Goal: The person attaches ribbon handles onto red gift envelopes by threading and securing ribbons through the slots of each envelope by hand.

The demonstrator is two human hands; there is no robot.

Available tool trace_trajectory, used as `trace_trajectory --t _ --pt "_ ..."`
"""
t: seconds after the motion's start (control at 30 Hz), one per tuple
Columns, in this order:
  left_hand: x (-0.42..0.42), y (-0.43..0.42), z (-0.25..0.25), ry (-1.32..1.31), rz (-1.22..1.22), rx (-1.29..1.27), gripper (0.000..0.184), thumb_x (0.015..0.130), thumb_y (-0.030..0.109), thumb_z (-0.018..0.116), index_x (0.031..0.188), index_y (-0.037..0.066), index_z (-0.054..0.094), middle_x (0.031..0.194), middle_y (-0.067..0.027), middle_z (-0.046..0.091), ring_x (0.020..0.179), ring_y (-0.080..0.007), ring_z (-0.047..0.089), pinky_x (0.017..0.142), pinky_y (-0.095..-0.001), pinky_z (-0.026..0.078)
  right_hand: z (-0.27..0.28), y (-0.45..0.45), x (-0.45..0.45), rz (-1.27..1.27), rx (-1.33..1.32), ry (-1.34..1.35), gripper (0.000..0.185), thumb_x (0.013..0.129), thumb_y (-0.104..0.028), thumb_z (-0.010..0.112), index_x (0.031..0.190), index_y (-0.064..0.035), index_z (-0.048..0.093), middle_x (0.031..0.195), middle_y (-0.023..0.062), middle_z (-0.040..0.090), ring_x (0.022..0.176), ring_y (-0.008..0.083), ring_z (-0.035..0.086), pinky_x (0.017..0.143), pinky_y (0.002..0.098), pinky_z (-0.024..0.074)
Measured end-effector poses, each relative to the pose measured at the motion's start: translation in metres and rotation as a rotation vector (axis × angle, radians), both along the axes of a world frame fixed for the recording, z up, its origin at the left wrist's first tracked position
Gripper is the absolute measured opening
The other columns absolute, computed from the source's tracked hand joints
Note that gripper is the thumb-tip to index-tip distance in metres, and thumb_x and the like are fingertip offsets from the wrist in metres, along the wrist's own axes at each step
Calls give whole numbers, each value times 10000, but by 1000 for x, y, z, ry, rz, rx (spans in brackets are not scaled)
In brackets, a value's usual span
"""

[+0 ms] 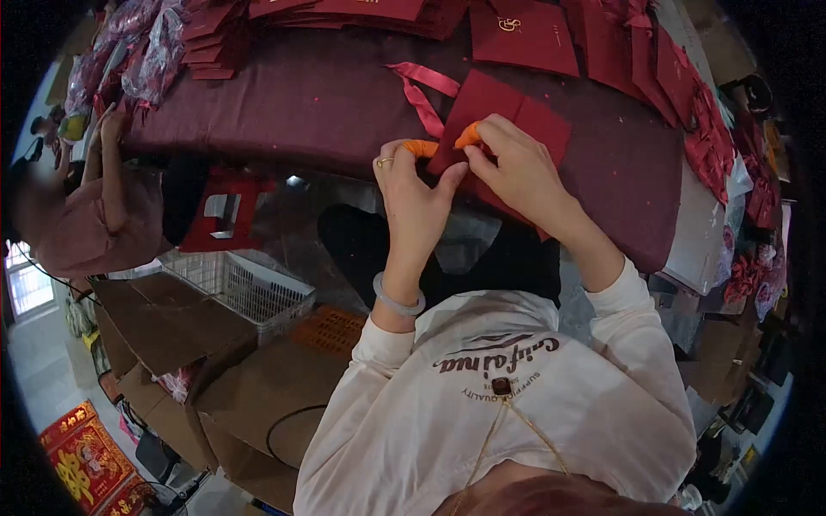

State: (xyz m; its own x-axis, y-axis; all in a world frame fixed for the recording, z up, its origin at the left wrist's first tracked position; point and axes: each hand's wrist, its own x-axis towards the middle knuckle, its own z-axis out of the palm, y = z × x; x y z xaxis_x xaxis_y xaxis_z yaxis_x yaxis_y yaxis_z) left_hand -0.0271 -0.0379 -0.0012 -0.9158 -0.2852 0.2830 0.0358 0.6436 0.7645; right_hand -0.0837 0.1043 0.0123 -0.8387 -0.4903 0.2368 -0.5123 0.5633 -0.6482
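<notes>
A flat dark red paper gift bag [538, 129] lies at the near edge of the cloth-covered table, its lower part over the edge. My left hand [415, 193] is closed on its left side, thumb and an orange-covered finger at the paper. Right beside it, my right hand [520, 172] pinches at the same side, also with an orange finger cover. What sits between the right fingertips is too small to make out. A pinkish-red ribbon [422, 99] trails from behind the bag across the cloth to the upper left.
More red bags [525, 39] with gold print lie along the table's far side, with stacks [211, 43] at left. Ribbon bunches [710, 146] hang at the right edge. A co-worker [103, 206] sits left. Cardboard boxes [258, 404] and a white plastic crate [237, 288] stand below left.
</notes>
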Motion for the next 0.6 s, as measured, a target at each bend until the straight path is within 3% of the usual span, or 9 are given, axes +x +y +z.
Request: trace_trajectory --t 0.43,0.6 --pt "-2 -10 1 -81 -68 69 246 727 120 699 905 -13 593 968 -128 544 902 -286 476 807 -348 391 -6 1 -1 -12 32 43 141 853 -165 537 949 -64 558 921 81 542 773 290 584 611 389 468" --pt "1 -8 -4 -29 -40 264 193 748 107 692 872 -15 608 953 -104 550 895 -242 501 811 -317 393 0 2 4 -7 15 38 136 853 -165 541 950 -70 539 934 76 531 769 295 579 592 396 470"
